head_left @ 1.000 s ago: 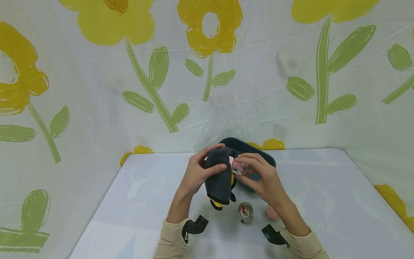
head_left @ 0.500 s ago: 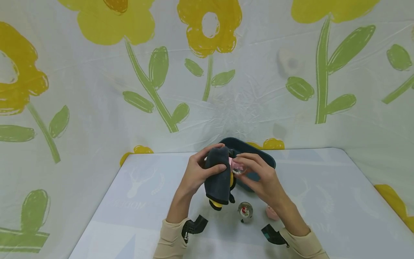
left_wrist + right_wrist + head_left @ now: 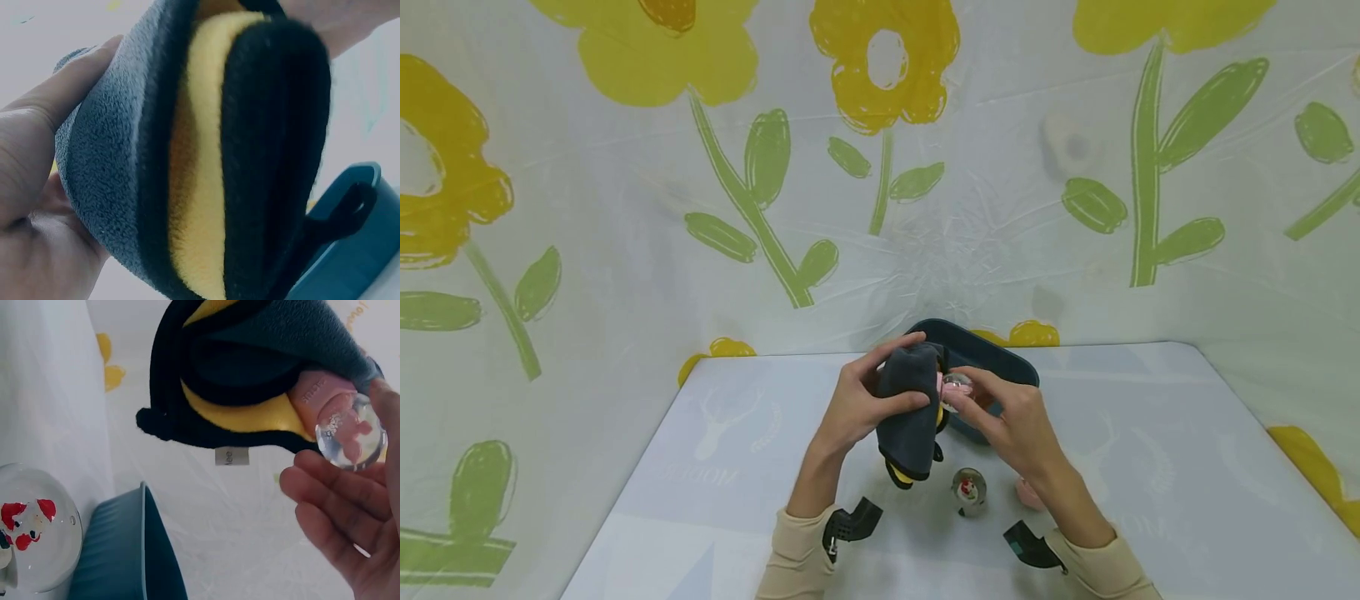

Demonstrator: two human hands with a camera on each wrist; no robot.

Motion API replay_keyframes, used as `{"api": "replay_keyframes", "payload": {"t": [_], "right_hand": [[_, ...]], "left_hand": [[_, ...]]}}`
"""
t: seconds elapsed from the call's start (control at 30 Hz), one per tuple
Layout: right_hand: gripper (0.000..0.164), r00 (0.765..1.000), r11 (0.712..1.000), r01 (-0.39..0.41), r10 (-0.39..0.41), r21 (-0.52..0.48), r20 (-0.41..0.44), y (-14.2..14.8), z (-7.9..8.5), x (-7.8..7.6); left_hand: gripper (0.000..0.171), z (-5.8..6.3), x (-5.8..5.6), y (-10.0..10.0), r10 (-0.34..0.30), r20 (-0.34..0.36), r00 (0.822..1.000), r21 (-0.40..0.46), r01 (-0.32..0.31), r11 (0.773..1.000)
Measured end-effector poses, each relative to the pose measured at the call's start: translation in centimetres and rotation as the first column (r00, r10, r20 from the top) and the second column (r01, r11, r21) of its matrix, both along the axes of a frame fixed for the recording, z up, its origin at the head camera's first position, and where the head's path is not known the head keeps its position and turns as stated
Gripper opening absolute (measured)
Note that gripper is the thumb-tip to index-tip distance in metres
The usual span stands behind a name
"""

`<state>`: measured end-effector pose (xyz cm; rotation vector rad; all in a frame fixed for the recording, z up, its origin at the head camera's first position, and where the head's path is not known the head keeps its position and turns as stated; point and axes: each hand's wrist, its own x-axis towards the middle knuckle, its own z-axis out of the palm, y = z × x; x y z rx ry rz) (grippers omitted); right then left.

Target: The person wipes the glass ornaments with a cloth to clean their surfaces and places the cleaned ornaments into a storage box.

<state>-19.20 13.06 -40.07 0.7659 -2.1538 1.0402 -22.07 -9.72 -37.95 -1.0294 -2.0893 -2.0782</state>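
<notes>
My left hand (image 3: 861, 404) grips a folded cloth (image 3: 906, 421), dark grey-blue on one side, yellow on the other, with black edging. The cloth wraps the pink base of a small snow globe (image 3: 351, 431), whose clear ball with a pink figure sticks out to the right. At that ball, the thumb and fingers of my right hand (image 3: 1018, 417) pinch the globe. A black loop (image 3: 350, 215) hangs from the cloth in the left wrist view. On the table below stands a second snow globe (image 3: 970, 489) with a red and white figure inside.
Behind the hands, a dark teal bin (image 3: 1018, 367) sits at the table's back edge. A pink object (image 3: 1028, 493) lies partly hidden by my right forearm. The white table (image 3: 737, 475) meets a flower-printed sheet (image 3: 992, 167) at the back.
My right hand's fingers have shifted round the clear ball, and the pink snow globe looks slightly turned. The cloth and left hand have moved a touch to the right.
</notes>
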Motion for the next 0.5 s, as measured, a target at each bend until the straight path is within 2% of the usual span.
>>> {"api": "replay_keyframes", "payload": {"t": [0.2, 0.33, 0.5], "right_hand": [[0.028, 0.995, 0.999, 0.054, -0.054, 0.008, 0.079, -0.13, -0.07, 0.23], [0.035, 0.996, 1.0, 0.031, -0.031, 0.003, 0.08, -0.17, -0.01, 0.09], [0.051, 0.999, 0.999, -0.04, 0.04, -0.012, 0.036, -0.16, 0.11, -0.18]], "left_hand": [[0.066, -0.25, -0.07, 0.15, -0.002, -0.007, 1.0, -0.028, 0.002, 1.0], [0.064, -0.31, -0.07, 0.16, 0.015, 0.004, 1.0, -0.029, -0.015, 0.999], [0.06, -0.22, -0.09, 0.12, 0.055, 0.022, 0.998, -0.025, -0.055, 0.998]]}}
